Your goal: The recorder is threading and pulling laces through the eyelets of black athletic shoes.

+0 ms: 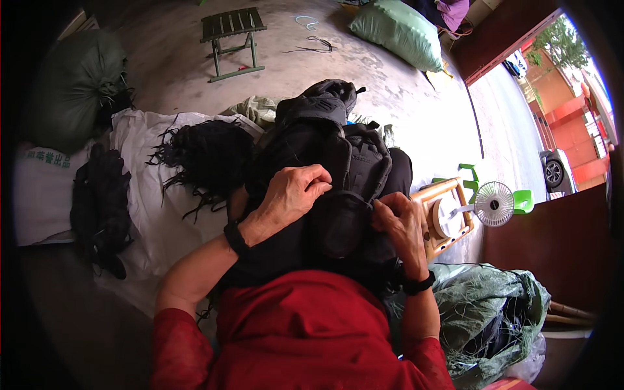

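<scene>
A black backpack (pixel 315 114) with padded straps lies across my lap, over dark trousers. At its near end is a rounded black piece (pixel 341 224), between my two hands. My left hand (pixel 286 195) is closed in a pinch just above the left side of this piece; whatever its fingertips hold is too small to make out. On the other side, my right hand (pixel 402 224) pinches close to the piece's right edge, and what lies between its thumb and finger cannot be made out. Black bands circle both wrists.
Left of me, a heap of black strips (pixel 211 156) lies on white sheeting (pixel 143 140), near a black bundle (pixel 103 195) and a green sack (pixel 78 84). A small fan (pixel 494 204) by a bamboo stool (pixel 426 201) and an open green sack (pixel 487 312) stand right. Ahead is a folding stool (pixel 233 29).
</scene>
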A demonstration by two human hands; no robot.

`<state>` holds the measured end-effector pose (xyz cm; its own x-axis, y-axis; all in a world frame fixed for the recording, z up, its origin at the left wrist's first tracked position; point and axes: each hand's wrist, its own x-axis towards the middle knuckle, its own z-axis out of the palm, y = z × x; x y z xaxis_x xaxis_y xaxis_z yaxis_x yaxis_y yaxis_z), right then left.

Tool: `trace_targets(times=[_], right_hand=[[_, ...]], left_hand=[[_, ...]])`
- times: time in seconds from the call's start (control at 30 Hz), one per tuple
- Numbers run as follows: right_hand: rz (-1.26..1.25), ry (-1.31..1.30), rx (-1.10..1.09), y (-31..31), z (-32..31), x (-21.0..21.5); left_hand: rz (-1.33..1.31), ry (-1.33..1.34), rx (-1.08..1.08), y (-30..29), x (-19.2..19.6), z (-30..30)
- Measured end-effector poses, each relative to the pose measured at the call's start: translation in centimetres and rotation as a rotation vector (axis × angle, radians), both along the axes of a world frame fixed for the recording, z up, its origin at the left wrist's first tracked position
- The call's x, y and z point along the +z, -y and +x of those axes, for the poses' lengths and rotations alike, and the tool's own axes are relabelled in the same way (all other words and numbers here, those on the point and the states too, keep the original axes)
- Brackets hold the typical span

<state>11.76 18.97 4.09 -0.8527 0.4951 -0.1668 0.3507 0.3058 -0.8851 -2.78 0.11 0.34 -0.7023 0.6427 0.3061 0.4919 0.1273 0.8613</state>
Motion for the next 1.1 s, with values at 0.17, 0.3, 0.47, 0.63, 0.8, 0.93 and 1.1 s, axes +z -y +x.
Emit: trace_targets(times=[0.17, 0.3, 0.47, 0.63, 0.8, 0.93, 1.1], right_hand=[[0.927, -0.036, 0.205, 1.3, -1.5, 1.0], [0.515, -0.068, 0.256, 0.3, -2.1, 1.4], [0.244, -0.056, 0.134, 0.3, -0.8, -0.6], [0.156, -0.123, 0.115, 0.2, -0.8, -1.6], [0.169, -0.048, 0.116, -0.1, -0.6, -1.2], [1.048, -0.316, 0.364, -0.8, -1.8, 0.7], [1.203, -0.382, 0.758, -3.8, -3.4, 2.4]], left_hand=[[-0.082, 0.043, -0.006, 0.6, 0.1, 0.3], [-0.081, 0.066, 0.052, 0.7, 0.0, 0.1], [-0.098, 0.065, 0.049, 0.2, 0.0, 0.0], [-0.109, -0.294, 0.184, -0.6, 0.5, 1.4], [-0.401, -0.797, 0.046, -1.5, 0.5, 2.1], [-0.229, -1.092, -0.098, -0.5, 2.3, -0.5], [-0.319, -1.164, -0.402, -1.7, 4.7, -3.1]])
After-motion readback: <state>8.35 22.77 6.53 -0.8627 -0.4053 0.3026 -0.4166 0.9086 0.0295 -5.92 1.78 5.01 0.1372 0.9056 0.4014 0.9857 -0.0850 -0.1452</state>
